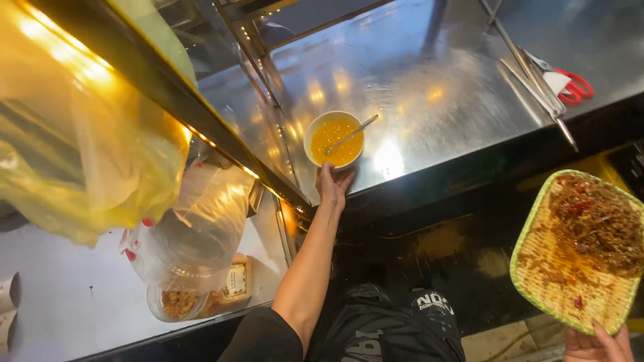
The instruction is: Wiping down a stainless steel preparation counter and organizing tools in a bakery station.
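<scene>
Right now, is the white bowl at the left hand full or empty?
Nearly full: the white bowl holds orange-yellow liquid close to its rim, with a metal spoon resting in it.

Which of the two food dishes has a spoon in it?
The white bowl of yellow liquid on the steel counter, touched by the left hand. The green-rimmed tray held by the right hand has none.

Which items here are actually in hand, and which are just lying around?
In hand:
- white bowl of yellow liquid with a spoon in it, touched by the left hand
- green-rimmed woven tray with dark bits and red chilli, held by the right hand

Lying about:
- red-handled scissors
- metal tongs
- plastic bags
- lidded food tub
</scene>
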